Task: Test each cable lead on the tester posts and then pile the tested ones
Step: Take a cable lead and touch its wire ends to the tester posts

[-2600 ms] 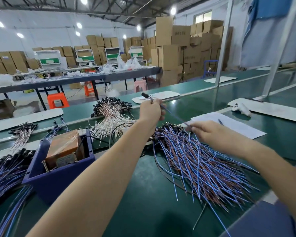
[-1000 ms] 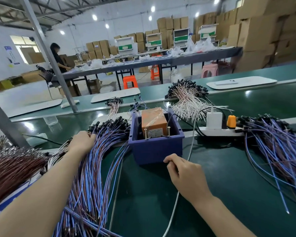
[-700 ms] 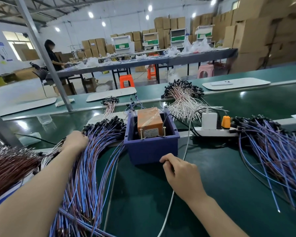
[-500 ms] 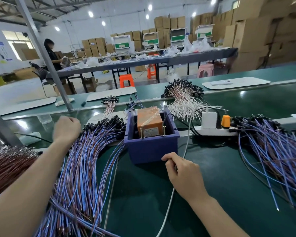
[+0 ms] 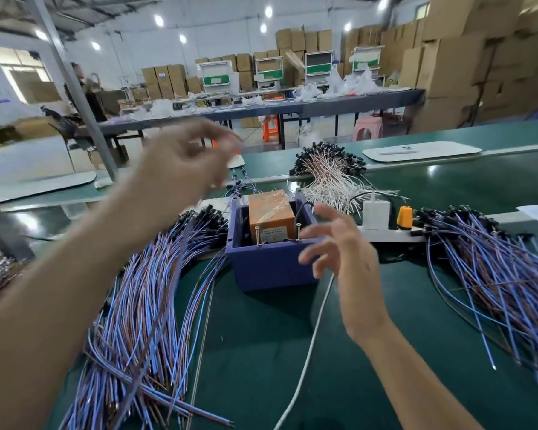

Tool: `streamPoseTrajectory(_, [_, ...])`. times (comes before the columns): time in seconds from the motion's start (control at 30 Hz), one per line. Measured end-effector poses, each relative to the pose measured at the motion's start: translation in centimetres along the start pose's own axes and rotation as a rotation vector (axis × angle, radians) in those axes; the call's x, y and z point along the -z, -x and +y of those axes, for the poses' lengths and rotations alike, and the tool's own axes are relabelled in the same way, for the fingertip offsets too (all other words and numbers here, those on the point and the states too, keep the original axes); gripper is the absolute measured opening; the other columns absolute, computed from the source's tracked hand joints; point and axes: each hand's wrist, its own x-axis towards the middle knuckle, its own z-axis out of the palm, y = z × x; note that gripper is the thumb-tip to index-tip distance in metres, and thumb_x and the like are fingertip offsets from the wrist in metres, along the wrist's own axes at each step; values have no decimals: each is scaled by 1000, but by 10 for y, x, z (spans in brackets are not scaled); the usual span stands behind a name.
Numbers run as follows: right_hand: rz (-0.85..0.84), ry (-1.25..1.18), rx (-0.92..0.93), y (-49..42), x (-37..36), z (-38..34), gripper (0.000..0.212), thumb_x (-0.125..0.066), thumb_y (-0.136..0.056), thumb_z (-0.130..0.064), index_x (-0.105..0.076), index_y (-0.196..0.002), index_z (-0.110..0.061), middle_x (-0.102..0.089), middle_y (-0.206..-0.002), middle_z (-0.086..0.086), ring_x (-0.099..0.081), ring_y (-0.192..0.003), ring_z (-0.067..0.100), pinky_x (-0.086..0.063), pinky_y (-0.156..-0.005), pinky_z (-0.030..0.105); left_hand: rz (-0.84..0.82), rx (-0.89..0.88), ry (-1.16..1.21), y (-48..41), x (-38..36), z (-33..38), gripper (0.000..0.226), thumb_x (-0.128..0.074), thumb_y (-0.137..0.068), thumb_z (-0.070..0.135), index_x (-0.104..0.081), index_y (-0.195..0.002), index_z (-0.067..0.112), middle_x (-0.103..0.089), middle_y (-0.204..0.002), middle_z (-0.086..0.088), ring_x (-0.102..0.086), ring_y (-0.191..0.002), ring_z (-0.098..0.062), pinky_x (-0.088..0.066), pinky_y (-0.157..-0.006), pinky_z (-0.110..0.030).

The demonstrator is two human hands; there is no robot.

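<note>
Green bench (image 5: 385, 352) carries the left lead pile (image 5: 143, 305) and the right lead pile (image 5: 494, 274), either side of the blue box (image 5: 271, 268) holding the tester posts (image 5: 257, 235). Left hand (image 5: 180, 162) is raised above the left pile, blurred, fingers curled, can't tell if pinching. Right hand (image 5: 348, 259) is by the box front, fingers spread, empty.

Left hand (image 5: 180, 159) raised, blurred; right hand (image 5: 348, 259) fingers spread.
</note>
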Motion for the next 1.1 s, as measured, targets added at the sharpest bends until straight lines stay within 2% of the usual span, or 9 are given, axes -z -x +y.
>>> streamPoseTrajectory(0.1, [29,-364,-60,-11,-7,-29,38,-43,-100,-47,-61,-123,-22,-74,-97,2,-71,-88,19,-57,-71,26,-319,-52,-91,30,-54,5,13,-60,-100,34,-71,-100,26,-66,-66,2,-53,-50,-9,-44,-48,-22])
streamPoseTrajectory(0.17, [84,-474,-70,-12,-3,-37,34,-40,-106,-39,-61,-118,-16,-69,-81,1,-70,-80,19,-57,-74,29,-411,-11,-46,47,-85,-3,12,-58,-101,26,-69,-103,21,-59,-64,4,-47,-51,-7,-39,-52,-21])
streamPoseTrajectory(0.3, [311,-613,-164,-13,29,-39,23,-41,-107,-27,-60,-106,-16,-47,-63,-5,-44,-46,8,-47,-49,21,-612,98,133,55,-83,-17,18,-49,-106,19,-59,-120,23,-56,-64,6,-50,-61,-11,-47,-66,-28])
streamPoseTrajectory(0.47, [561,-570,-246,-10,75,-23,19,-40,-105,-16,-57,-103,-24,-42,-64,-7,-28,-41,6,-25,-37,18,-875,339,627,69,-45,-46,23,-51,-100,12,-70,-113,12,-63,-80,-2,-61,-70,-19,-51,-67,-28])
streamPoseTrajectory(0.63, [590,-443,-330,3,70,13,23,-39,-100,-7,-55,-97,-24,-49,-62,-6,-29,-38,6,-22,-33,17,-565,408,859,102,-51,-79,34,-71,-90,16,-71,-124,15,-71,-112,-11,-69,-103,-26,-56,-75,-34])
streamPoseTrajectory(0.73, [546,-314,-356,9,63,26,14,-46,-99,-24,-52,-87,-22,-42,-59,-8,-27,-38,7,-20,-32,16,-245,398,539,110,-67,-88,31,-61,-93,48,-78,-105,24,-68,-86,0,-67,-84,-14,-55,-72,-24])
streamPoseTrajectory(0.8, [494,-154,-370,11,57,32,29,-46,-101,-35,-51,-76,-22,-38,-55,-8,-25,-38,7,-20,-33,18,-106,368,382,108,-74,-94,35,-51,-92,45,-78,-91,23,-65,-77,6,-63,-76,-7,-54,-70,-18])
streamPoseTrajectory(0.97, [178,140,-318,15,22,46,30,-37,-107,-19,-66,-100,-19,-43,-61,-9,-31,-43,3,-27,-38,15,-242,371,358,100,-108,-96,31,-43,-106,17,-68,-90,11,-61,-63,4,-59,-61,-10,-49,-59,-22])
streamPoseTrajectory(1.1, [57,209,-256,16,3,55,31,-39,-108,-23,-69,-105,-27,-43,-59,-16,-42,-53,-1,-38,-51,11,-337,397,330,102,-136,-102,32,-43,-108,21,-69,-89,22,-52,-58,8,-50,-53,-10,-44,-53,-24])
